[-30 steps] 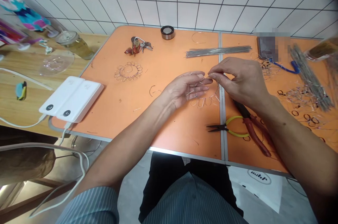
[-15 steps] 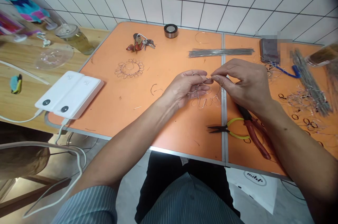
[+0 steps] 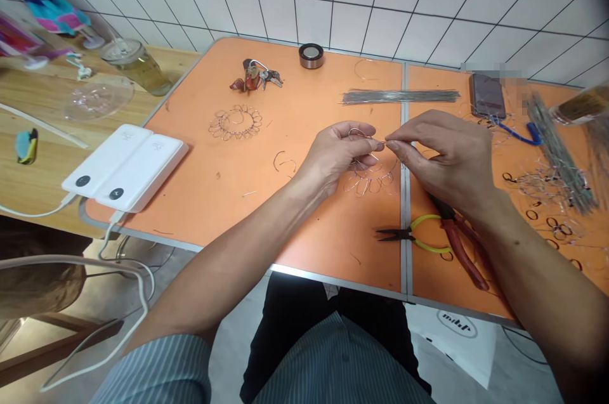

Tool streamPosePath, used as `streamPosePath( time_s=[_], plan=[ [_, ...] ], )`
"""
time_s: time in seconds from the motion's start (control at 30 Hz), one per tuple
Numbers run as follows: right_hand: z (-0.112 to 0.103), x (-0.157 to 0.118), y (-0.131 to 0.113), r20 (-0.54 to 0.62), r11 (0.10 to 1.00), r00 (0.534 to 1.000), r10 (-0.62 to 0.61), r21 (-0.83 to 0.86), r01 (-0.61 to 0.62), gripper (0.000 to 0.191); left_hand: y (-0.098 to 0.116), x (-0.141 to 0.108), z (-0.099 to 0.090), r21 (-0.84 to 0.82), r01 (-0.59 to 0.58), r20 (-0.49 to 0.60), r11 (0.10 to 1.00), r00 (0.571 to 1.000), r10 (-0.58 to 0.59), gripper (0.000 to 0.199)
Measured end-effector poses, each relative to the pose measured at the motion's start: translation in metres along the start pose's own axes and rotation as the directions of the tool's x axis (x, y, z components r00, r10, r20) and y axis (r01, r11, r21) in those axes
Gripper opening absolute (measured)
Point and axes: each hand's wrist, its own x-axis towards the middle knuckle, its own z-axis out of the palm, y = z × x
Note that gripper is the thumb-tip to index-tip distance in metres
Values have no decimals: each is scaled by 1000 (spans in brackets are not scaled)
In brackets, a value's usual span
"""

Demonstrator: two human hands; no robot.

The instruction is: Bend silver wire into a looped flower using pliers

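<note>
Over the orange table (image 3: 266, 214), my left hand (image 3: 340, 150) pinches a thin wire bent into a row of loops (image 3: 368, 183), which hangs below its fingers. My right hand (image 3: 442, 150) faces it, thumb and forefinger pressed together close to the left fingertips, on what looks like the wire's end. The exact spot between the fingers is too small to make out. A wire ring of petal-like loops (image 3: 235, 123) lies flat to the left. Beneath my right forearm are yellow-handled pliers (image 3: 404, 234) and red-handled pliers (image 3: 461, 252), partly covered by the arm.
A bundle of straight wires (image 3: 399, 96) lies behind the hands, near keys (image 3: 257, 76) and a round tin (image 3: 311, 56). White power banks (image 3: 124, 166) stand at the left edge. At right are a phone (image 3: 487, 95), more wires (image 3: 561, 153) and tangled scraps (image 3: 542, 179).
The looped wire has turned slightly under my left hand, and the left fingers have curled in more. My right fingertips have shifted a little to the right. The view has moved slightly.
</note>
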Motion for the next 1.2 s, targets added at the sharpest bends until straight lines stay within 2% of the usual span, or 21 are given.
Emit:
streamPosePath(
  time_s=[0.2,0.37,0.57,0.73,0.93,1.03,1.13,1.2],
  plan=[
    [0,-6,-1,-60,998,998,-6,-59,2,19,2,-2,3,0,-10,-44,1000,999,10,27],
    [0,-11,-6,-107,991,991,-81,-111,69,20,4,-3,3,-15,-33,-56,999,998,32,25],
    [-3,-23,-16,-98,923,972,-214,-344,169,16,2,-2,4,-25,-77,-65,997,995,76,22],
    [-3,-31,-25,-64,910,972,-225,-370,186,16,3,-3,5,-16,-155,-66,988,986,153,22],
    [-8,-41,-33,-98,933,979,-180,-333,138,19,3,-1,4,38,-240,-47,970,969,242,23],
    [-24,-55,-40,-76,958,995,-61,-285,38,22,2,1,4,83,-279,-91,957,954,286,22],
    [-43,-74,-48,55,952,992,110,-292,-89,17,2,2,2,107,-307,-110,946,942,318,26],
    [-52,-85,-52,223,941,953,205,-312,-130,16,3,1,1,118,-300,-100,946,945,312,27]
  ],
)
